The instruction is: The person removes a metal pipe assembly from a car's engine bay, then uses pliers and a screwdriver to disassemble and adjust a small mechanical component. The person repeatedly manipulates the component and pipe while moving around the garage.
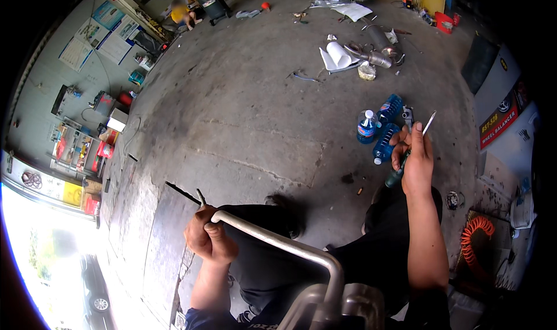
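My left hand [210, 237] is closed, and a thin metal piece [201, 197] pokes up out of the fist; its kind is hidden by the fingers. Right beside that fist ends a bent metal pipe [278, 240], which runs across my lap to thicker metal tubes [362, 302] at the lower edge. Whether the fist touches the pipe I cannot tell. Raised over my right knee, my right hand [415, 159] holds a screwdriver [395, 177], its dark green handle low and its bright shaft pointing up and away. Just beyond sits a grey metal tool [408, 116], partly covered.
Three blue-liquid bottles [366, 127] are on the concrete floor beyond my right knee. Farther off lie a metal exhaust part [371, 56] and white paper [338, 56]. An orange coiled hose [477, 237] is at the right. A person [181, 15] crouches far back left.
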{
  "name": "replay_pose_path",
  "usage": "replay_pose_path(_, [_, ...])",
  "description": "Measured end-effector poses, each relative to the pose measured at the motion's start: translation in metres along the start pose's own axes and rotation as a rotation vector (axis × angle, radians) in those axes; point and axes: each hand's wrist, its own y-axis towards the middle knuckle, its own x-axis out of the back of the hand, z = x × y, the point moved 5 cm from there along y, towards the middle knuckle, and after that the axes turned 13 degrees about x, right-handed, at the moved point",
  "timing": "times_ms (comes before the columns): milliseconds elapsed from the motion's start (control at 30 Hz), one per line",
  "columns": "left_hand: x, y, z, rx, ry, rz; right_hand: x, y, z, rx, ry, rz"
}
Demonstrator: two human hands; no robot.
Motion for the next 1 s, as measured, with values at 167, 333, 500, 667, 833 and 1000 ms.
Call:
replay_pose_path(167, [0.002,0.0,0.002,0.022,0.028,-0.027,-0.004,0.001,0.002,-0.007,-0.006,-0.003])
replay_pose_path(333, [0.001,0.002,-0.003,0.061,0.071,0.003,-0.003,-0.001,0.002,-0.012,-0.022,-0.02])
replay_pose_path(500, [-0.003,0.002,0.0,0.071,0.058,0.01,0.0,-0.001,0.0,-0.013,-0.022,0.0])
replay_pose_path(667, [-0.007,0.003,-0.001,0.082,0.068,-0.002,0.002,0.001,-0.001,0.004,-0.019,0.001])
replay_pose_path(833, [-0.007,0.003,-0.001,0.077,0.062,0.024,0.002,0.0,0.002,0.008,-0.022,-0.001])
replay_pose_path(1000, [-0.012,0.006,-0.001,0.078,0.042,0.025,0.004,0.001,0.0,0.009,-0.012,0.012])
